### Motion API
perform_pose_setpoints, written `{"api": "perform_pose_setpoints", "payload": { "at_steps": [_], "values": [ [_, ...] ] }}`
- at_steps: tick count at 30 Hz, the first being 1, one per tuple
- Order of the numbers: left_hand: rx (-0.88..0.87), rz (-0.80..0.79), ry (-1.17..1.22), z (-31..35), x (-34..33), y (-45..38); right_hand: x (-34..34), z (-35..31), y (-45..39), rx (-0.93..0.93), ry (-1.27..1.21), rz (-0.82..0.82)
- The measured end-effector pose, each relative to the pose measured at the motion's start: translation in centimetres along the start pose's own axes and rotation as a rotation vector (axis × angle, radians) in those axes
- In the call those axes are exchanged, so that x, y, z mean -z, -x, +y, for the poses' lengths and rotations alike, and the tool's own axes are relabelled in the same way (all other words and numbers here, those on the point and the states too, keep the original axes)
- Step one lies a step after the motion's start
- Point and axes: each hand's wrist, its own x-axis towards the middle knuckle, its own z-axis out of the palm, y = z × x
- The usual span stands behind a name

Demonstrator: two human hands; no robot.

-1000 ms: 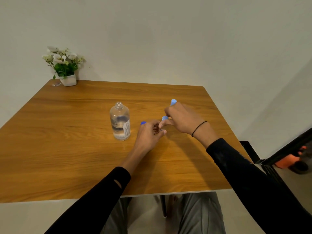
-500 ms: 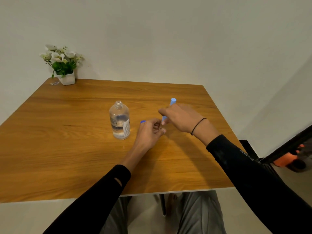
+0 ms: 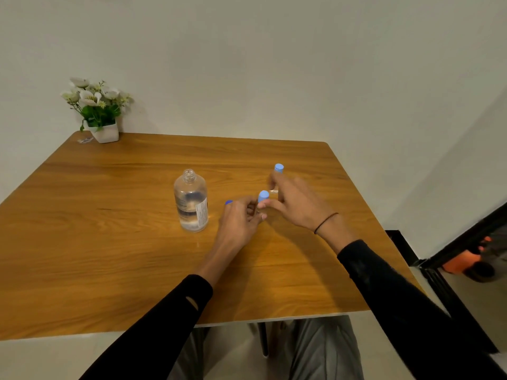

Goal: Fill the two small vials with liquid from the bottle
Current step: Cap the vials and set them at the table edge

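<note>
A clear bottle [image 3: 190, 201] with a white label and no cap stands upright mid-table, partly full. My left hand [image 3: 241, 219] sits just right of it, closed around a small vial [image 3: 263, 196] whose light-blue cap shows above the fingers. A dark blue cap [image 3: 228, 202] peeks out behind my left knuckles. My right hand [image 3: 297, 205] hovers to the right with fingers spread; its thumb rests near the held vial. Its fingertips reach the second vial [image 3: 279, 168], which stands upright with a light-blue cap and is mostly hidden by those fingers.
The wooden table [image 3: 109, 256] meets the wall at the back. A white pot of flowers [image 3: 100, 113] stands at its far left corner beside a small wrapper [image 3: 85, 140]. The table's right edge borders open floor with a black and orange object [image 3: 472, 261].
My right hand has released the cap of the vial in my left hand, and its fingers have spread toward the far vial. My left hand and the bottle have stayed put.
</note>
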Motion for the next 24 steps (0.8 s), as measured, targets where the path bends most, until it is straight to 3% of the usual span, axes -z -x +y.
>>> {"api": "perform_pose_setpoints", "payload": {
  "at_steps": [3, 6, 13, 19, 24],
  "values": [
    [0.054, 0.035, 0.012, -0.1, 0.1, -0.4, -1.3, 2.6, 0.6, -0.351, -0.352, 0.267],
    [0.071, 0.096, -0.001, 0.6, 0.4, -1.4, -3.6, 4.5, -0.2, -0.53, -0.483, 0.265],
    [0.072, 0.203, -0.006, 3.0, -1.2, -7.8, -6.7, 7.4, -5.8, -0.416, -0.495, 0.196],
    [0.124, 0.165, 0.023, 4.6, -7.1, -18.7, -5.1, 16.9, -10.8, -0.607, -0.393, 0.334],
    [0.097, 0.168, -0.011, 5.0, -12.4, -28.6, -4.8, 24.3, -18.2, -0.658, -0.339, 0.396]
  ]
}}
